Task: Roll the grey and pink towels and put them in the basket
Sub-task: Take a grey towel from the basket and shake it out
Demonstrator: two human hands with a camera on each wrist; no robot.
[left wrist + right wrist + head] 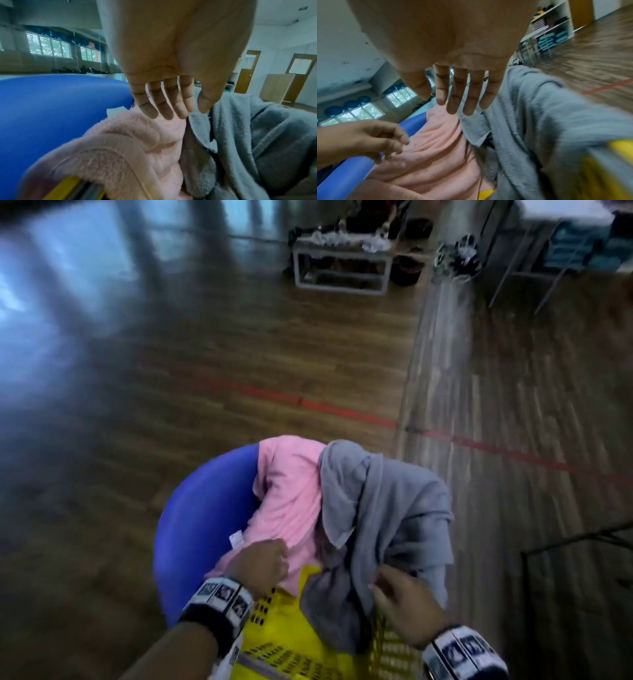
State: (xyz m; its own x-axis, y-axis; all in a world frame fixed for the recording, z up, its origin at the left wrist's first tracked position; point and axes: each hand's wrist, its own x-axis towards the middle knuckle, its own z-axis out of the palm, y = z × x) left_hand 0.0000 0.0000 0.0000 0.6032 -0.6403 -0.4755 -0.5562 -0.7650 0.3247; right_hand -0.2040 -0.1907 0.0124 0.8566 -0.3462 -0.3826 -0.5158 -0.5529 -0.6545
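Pink towel (pixel 291 491) beside grey towel (pixel 387 508), unrolled; both hands spread, holding nothing.

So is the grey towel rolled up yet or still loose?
Loose. The grey towel hangs in crumpled folds over the yellow basket, beside the pink towel; no roll shows.

Yellow basket (pixel 294 642) cut off by the head view's bottom edge at 6 o'clock, its far rim hidden beneath pink towel (pixel 291 498) and grey towel (pixel 383 508), shelving at 12 o'clock blurred, contents unreadable, right wrist view smeared at 3 o'clock.
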